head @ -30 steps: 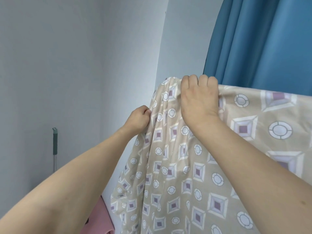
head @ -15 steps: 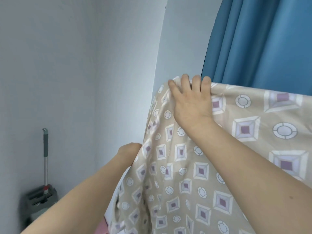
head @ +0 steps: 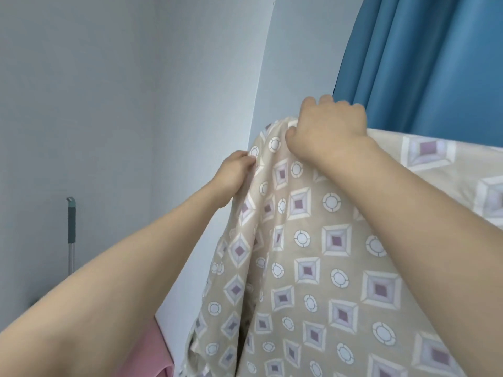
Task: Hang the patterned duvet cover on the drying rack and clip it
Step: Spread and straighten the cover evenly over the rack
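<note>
At the far left I see a mop handle (head: 71,221) against the wall. My left hand (head: 234,176) pinches the duvet cover (head: 313,268) at its left edge, mid-frame. My right hand (head: 330,129) clutches its top fold, draped centre-right before the blue curtain (head: 435,58).

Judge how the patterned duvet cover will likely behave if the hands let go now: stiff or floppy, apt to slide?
Likely floppy: the duvet cover hangs in soft folds. It could slide, since no clip shows. Both the left hand and the right hand grip it.
</note>
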`<action>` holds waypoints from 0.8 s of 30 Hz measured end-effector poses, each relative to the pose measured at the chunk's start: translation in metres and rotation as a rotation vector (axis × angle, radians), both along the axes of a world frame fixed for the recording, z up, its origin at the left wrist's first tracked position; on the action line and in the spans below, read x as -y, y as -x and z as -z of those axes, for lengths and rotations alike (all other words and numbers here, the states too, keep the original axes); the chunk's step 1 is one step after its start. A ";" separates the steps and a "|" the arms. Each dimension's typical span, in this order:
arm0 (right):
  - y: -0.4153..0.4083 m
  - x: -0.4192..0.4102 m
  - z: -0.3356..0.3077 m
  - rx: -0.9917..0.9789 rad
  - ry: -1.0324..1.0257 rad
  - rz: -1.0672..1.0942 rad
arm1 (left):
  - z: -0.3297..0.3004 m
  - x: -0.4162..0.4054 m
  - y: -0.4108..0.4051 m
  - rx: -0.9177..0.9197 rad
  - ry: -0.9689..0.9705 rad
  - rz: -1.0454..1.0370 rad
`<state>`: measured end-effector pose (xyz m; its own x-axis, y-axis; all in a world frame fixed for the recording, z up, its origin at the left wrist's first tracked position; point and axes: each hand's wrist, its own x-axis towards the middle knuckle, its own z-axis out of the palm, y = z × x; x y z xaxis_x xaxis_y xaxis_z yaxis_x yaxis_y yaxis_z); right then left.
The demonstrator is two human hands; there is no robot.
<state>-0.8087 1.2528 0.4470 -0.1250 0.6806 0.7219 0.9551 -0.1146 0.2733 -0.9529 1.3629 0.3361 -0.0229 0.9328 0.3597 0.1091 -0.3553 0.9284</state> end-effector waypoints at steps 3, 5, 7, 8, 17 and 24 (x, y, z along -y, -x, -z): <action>-0.006 0.000 -0.002 0.048 0.089 0.057 | -0.001 0.008 -0.013 -0.253 -0.229 -0.232; -0.009 -0.003 0.008 0.095 -0.002 0.029 | 0.014 0.008 -0.014 -0.470 -0.326 -0.452; -0.013 -0.009 0.017 0.127 -0.075 0.040 | 0.025 0.007 -0.012 -0.638 -0.363 -0.582; -0.015 -0.012 0.019 0.148 -0.092 0.056 | 0.028 0.006 -0.012 -0.718 -0.374 -0.603; -0.011 -0.016 0.033 0.253 -0.102 0.003 | 0.063 0.027 -0.026 -1.151 -0.358 -0.504; -0.027 0.000 0.010 0.075 -0.004 0.023 | 0.145 0.035 -0.018 -1.410 0.070 -0.315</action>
<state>-0.7819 1.2524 0.4368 -0.1635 0.6808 0.7140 0.9290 -0.1373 0.3437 -0.9353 1.3279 0.1910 0.1016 0.9724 0.2100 0.9946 -0.1036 -0.0016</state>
